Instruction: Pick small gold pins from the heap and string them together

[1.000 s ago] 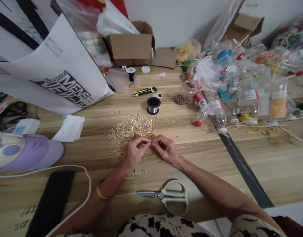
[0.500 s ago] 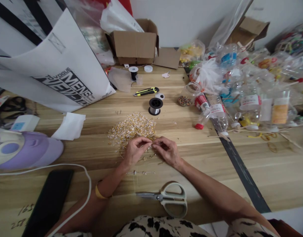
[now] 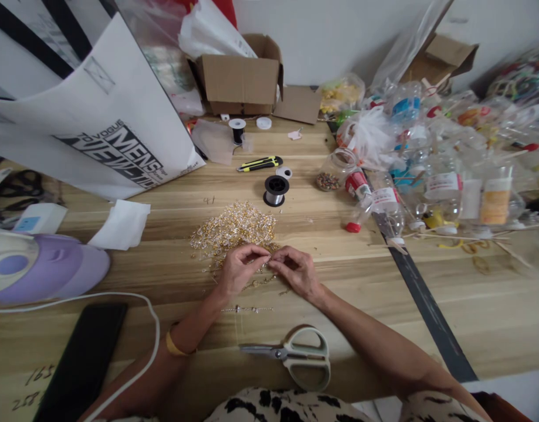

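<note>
My left hand point(image 3: 243, 266) and my right hand point(image 3: 297, 271) meet fingertip to fingertip at the near edge of a pile of small gold and clear beads point(image 3: 234, 225). Both are pinched closed; whatever lies between the fingertips is too small to make out. Just below them a thin gold chain point(image 3: 258, 282) rests on the table. Closer to me lies a silver chain bracelet point(image 3: 247, 309) with small ornaments, a fine clear thread trailing near it. Scissors with pale handles point(image 3: 307, 356) lie in front of my body, blades pointing left.
Beyond the beads stand a spool of clear line point(image 3: 276, 191) and a yellow-black utility knife point(image 3: 260, 163). Plastic bottles point(image 3: 443, 176) crowd the right side. At left are a white bag point(image 3: 119, 117), a purple device point(image 3: 62, 264), a white cable point(image 3: 157, 328) and a black phone point(image 3: 87, 357).
Both hands stay pinched together in nearly the same spot. The whole view has shifted very slightly; nothing on the table has visibly moved.
</note>
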{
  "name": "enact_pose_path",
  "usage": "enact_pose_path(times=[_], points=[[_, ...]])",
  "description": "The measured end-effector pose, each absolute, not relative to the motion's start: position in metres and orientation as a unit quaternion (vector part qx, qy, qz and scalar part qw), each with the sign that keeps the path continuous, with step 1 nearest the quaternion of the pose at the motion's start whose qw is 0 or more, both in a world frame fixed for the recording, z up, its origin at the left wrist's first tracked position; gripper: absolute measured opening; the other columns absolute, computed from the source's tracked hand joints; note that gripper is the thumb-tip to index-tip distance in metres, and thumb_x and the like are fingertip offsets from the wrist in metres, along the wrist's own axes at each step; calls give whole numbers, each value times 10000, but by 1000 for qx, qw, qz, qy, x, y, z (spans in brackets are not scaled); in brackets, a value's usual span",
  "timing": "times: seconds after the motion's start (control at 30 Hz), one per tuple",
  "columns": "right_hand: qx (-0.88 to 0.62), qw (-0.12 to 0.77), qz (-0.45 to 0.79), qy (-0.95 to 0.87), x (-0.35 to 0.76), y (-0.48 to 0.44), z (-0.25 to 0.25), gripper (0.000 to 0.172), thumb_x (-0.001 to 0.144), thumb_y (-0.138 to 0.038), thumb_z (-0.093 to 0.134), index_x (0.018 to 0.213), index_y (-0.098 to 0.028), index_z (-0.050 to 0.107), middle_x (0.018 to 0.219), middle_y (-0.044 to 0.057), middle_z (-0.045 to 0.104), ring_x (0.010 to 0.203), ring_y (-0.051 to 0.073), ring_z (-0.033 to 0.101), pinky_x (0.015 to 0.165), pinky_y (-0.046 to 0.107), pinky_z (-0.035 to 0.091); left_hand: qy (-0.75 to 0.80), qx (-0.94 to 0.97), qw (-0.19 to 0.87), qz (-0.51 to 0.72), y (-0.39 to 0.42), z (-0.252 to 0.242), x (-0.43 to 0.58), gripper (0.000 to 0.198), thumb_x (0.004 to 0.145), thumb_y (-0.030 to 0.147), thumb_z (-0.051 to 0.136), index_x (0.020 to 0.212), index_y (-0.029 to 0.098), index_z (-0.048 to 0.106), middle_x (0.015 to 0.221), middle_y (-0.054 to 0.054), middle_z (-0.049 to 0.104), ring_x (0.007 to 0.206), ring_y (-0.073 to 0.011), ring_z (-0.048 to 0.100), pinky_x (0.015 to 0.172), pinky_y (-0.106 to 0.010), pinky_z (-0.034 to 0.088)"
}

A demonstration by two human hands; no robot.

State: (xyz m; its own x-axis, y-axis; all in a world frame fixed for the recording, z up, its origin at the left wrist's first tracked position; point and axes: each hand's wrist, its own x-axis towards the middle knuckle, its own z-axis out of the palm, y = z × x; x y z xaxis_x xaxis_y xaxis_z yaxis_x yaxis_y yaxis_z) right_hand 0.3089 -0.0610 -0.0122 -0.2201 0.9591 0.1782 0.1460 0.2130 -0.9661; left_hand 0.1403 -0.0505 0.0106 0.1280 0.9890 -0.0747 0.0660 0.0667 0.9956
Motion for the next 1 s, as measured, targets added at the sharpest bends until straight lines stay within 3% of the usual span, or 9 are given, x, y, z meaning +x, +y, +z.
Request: enact_pose_path(times=[0.43, 1.0], points=[[-407, 479, 499, -596, 308, -61, -11, 202, 805, -332, 696, 795, -175, 569, 605, -21, 597, 514, 103, 552, 506, 220, 446, 504, 528, 538, 423, -49, 15, 142, 63, 675, 211, 714, 698, 153, 699, 713, -36, 710, 685, -154, 640, 678, -261, 516], [-401, 488, 374, -679, 312, -57, -7, 103, 856, -270, 631, 803, -181, 634, 748, 32, 604, 682, 142, 551, 593, 259, 439, 515, 479, 586, 402, -45, 22, 142, 107, 642, 234, 738, 716, 162, 713, 720, -25, 718, 675, -143, 633, 663, -250, 504]])
